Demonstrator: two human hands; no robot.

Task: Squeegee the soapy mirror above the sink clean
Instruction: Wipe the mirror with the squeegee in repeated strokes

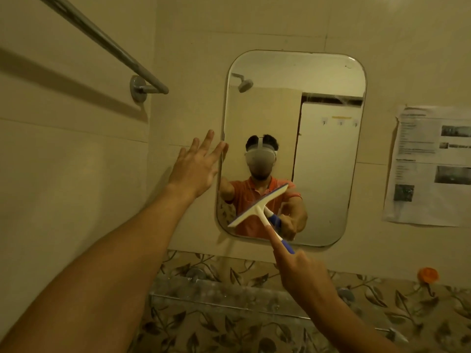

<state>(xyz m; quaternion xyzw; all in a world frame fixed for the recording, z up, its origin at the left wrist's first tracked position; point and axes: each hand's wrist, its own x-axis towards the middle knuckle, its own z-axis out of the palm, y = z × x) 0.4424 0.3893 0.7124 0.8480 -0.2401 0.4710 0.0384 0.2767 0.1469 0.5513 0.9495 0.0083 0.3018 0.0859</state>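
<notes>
On the beige tiled wall (193, 59), head view, a rounded-corner mirror (293, 118) hung upright above a band of leaf-pattern tiles (229, 324). Right hand (303, 273) gripped the blue handle of a white squeegee (257, 207), fingers curled round it, index finger laid straight along the white neck toward the blade. Squeegee blade sat tilted, low end at left, high end at right, across the mirror's lower left part; low end reached the mirror's bottom-left corner. Blade looked pressed to the glass, since the reflected handle met it right behind. Left hand (196, 166) was held open, fingers straight and spread, holding nothing, fingertips at the mirror's left edge about halfway up; whether they touched the glass could not be told. Mirror reflected a person (248, 200) in an orange shirt wearing a headset (260, 159), a shower head (245, 85), and a pale door (328, 169). Faint specks and smears showed near the mirror's top right corner. Grey towel rail (102, 39) ran along the left wall, well apart from the mirror, bracket at its end nearest the mirror. Printed paper sheet (430, 169) was stuck to the wall right of the mirror. Small orange round object (428, 275) sat low at right on the leaf tiles, too blurred to name.
</notes>
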